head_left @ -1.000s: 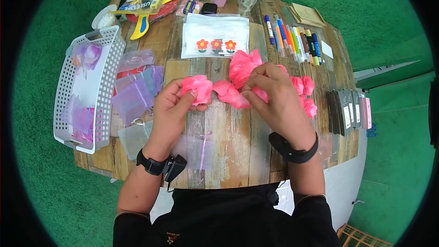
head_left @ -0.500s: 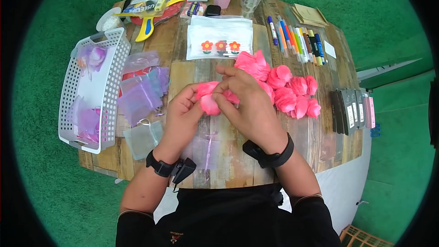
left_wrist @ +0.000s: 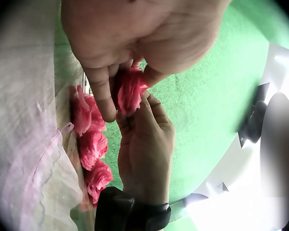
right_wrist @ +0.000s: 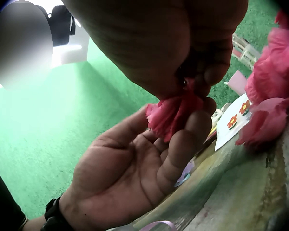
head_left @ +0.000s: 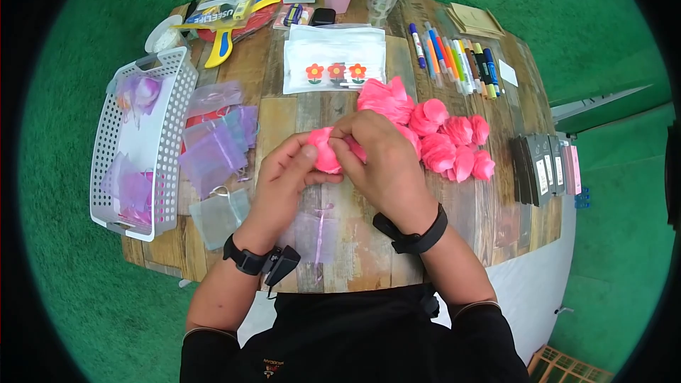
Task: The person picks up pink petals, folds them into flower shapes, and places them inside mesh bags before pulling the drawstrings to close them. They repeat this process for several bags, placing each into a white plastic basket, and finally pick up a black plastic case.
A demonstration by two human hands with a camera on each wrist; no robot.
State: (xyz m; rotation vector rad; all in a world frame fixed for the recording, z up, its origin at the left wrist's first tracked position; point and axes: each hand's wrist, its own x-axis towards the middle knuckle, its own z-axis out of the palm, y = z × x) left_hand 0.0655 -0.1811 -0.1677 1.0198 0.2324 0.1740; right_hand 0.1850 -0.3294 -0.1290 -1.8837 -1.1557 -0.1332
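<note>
Left hand (head_left: 280,177) and right hand (head_left: 383,159) hold one crumpled pink flower of thin, soft material (head_left: 324,149)

The largest thing is the counter of brown and grey wooden planks (head_left: 362,248), which stands in front of the person. On its left side there is a white plastic basket with round holes (head_left: 167,159), and inside it lie some purple pieces. Just beside this basket, several sheer purple fabric pouches (head_left: 213,152) overlap each other. Right of the middle, a cluster of crumpled pink flowers (head_left: 440,150) rests on the counter, near the right hand. Behind the hands lies a flat white packet with three printed red flowers (head_left: 333,46). Farther to the right, slim markers of many colours (head_left: 461,67) lie in a row.

The hands are close together above the middle of the counter. The left hand has its thumb and fingers around the crumpled pink flower. The right hand has a narrow grip: its thumb and fingertips pinch the edge of the same flower. The flower is thus between both hands, partly covered by the fingers. I cannot tell if it is joined to the cluster, because the right hand hides this place.
</note>
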